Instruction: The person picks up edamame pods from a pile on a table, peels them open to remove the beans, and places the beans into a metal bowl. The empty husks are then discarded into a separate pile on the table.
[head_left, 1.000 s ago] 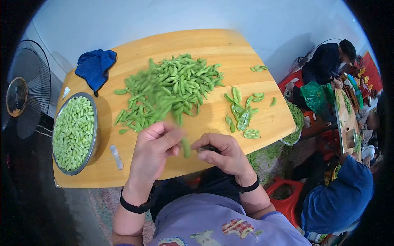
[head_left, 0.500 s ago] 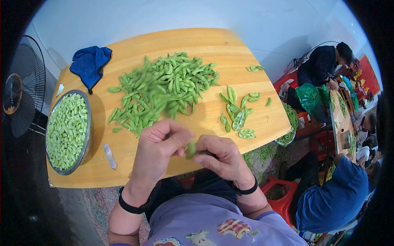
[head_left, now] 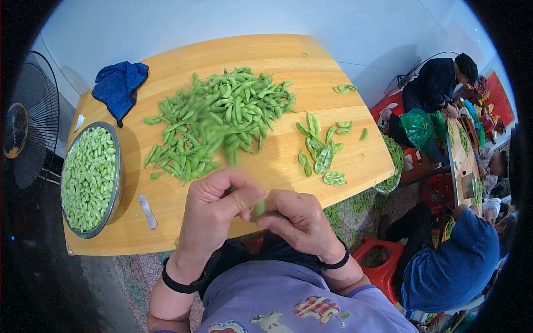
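Between my two hands, just over the table's near edge, is a green soybean pod. My left hand pinches it from one side with fingers curled. From the other side my right hand grips it between thumb and forefinger. Fingers cover part of the pod. Beyond my hands lies a heap of unopened soybean pods on the wooden table. Several emptied pods are scattered to the right of the heap. A metal bowl full of shelled green beans stands at the table's left end.
A blue cloth lies at the back left, and a small pale strip lies near the bowl. A fan stands left of the table. On the right are a basin of pods, a red stool and people at another table.
My hands have come slightly closer together around the pod. The whole view has shifted a little; the heap and bowl look the same.
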A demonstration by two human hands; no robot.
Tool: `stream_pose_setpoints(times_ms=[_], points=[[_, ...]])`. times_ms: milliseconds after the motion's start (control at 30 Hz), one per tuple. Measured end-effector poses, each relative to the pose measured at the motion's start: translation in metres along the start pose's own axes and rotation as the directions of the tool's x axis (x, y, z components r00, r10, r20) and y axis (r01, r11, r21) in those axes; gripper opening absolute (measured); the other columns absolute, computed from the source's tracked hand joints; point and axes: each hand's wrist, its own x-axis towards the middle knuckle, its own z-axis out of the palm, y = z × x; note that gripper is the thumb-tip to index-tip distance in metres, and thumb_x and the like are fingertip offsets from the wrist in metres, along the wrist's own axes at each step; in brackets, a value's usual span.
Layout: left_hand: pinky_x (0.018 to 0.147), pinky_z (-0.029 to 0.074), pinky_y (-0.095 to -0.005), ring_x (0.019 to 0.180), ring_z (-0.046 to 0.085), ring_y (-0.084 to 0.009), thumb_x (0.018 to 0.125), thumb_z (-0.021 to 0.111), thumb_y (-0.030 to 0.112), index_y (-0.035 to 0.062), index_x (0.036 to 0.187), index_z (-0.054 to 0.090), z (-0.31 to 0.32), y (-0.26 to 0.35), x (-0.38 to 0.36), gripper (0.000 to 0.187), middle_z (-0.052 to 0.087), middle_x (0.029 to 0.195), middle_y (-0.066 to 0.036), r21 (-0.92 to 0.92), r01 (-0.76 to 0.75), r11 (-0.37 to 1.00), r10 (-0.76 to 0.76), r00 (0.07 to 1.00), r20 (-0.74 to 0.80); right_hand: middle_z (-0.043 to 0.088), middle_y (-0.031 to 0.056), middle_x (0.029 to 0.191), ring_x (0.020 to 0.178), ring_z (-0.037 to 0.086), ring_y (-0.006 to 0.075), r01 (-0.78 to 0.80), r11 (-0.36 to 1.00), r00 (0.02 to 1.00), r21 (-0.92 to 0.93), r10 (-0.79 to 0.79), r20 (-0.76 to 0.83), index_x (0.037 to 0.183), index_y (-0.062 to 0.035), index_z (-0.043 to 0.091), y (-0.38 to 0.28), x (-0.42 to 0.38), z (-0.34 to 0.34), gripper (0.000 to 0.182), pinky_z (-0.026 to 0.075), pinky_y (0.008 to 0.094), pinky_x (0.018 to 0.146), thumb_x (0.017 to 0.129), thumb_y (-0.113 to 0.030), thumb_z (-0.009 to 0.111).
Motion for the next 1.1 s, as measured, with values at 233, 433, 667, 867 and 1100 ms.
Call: stream_pose_setpoints(times_ms=[233, 433, 667, 867, 1100], points=[[0.047, 0.032, -0.0177, 0.053, 0.043, -0.0054, 0.078, 0.063, 0.007, 0.0029, 0.075, 0.060, -0.011, -0.021, -0.001, 0.006, 0.056, 0.068, -0.001, -0.358, 0.050, 0.932, 0.067, 0.950, 0.306, 0.050, -0.0027, 0.063, 0.053, 0.042, 0.0041, -0.424, 0.659, 0.889, 0.622, 0.173, 0.423, 0.085, -0.0010, 0.061, 0.002, -0.004, -0.012, 0.013, 0.031, 0.0204, 0.046, 0.080, -0.013, 0.062], [0.047, 0.032, -0.0172, 0.056, 0.043, -0.0047, 0.078, 0.064, 0.010, 0.0025, 0.076, 0.057, -0.016, -0.019, 0.003, 0.011, 0.054, 0.068, 0.000, -0.387, 0.261, 0.885, -0.170, 0.952, 0.255, 0.050, -0.0003, 0.059, 0.048, 0.040, 0.0062, -0.548, 0.469, 0.835, 0.693, 0.258, 0.486, 0.082, 0.0004, 0.061, 0.003, -0.006, -0.004, 0.011, 0.029, 0.0226, 0.043, 0.079, -0.011, 0.062], [0.054, 0.038, -0.0170, 0.060, 0.044, -0.0016, 0.081, 0.064, 0.013, 0.0020, 0.077, 0.054, -0.006, -0.029, 0.000, 0.015, 0.051, 0.068, 0.004, 0.230, -0.008, 0.973, -0.006, 0.998, 0.060, 0.045, 0.0069, 0.053, 0.048, 0.045, 0.0144, -0.108, 0.983, 0.993, -0.149, 0.101, -0.055, 0.075, 0.0017, 0.056, -0.007, -0.002, -0.002, 0.013, 0.037, 0.0321, 0.047, 0.077, -0.010, 0.063], [0.060, 0.044, -0.0181, 0.069, 0.053, -0.0036, 0.082, 0.061, 0.007, 0.0015, 0.085, 0.058, -0.007, -0.021, 0.002, 0.007, 0.057, 0.074, 0.002, -0.005, 0.131, 0.991, -0.129, 0.981, 0.147, 0.044, -0.0035, 0.055, 0.046, 0.037, 0.0053, -0.473, 0.596, 0.850, 0.649, 0.503, 0.158, 0.074, -0.0003, 0.057, 0.000, 0.003, -0.013, 0.012, 0.026, 0.0224, 0.041, 0.080, -0.010, 0.061], [0.072, 0.048, -0.0240, 0.081, 0.056, -0.0089, 0.086, 0.054, 0.008, 0.0039, 0.094, 0.059, -0.004, 0.000, 0.028, 0.010, 0.059, 0.088, -0.002, -0.380, 0.191, 0.905, -0.119, 0.972, 0.205, 0.044, -0.0030, 0.056, 0.045, 0.032, 0.0027, -0.387, 0.662, 0.898, 0.642, 0.428, 0.099, 0.076, 0.0006, 0.058, -0.018, 0.040, -0.032, 0.010, 0.024, 0.0182, 0.042, 0.081, -0.008, 0.058]])
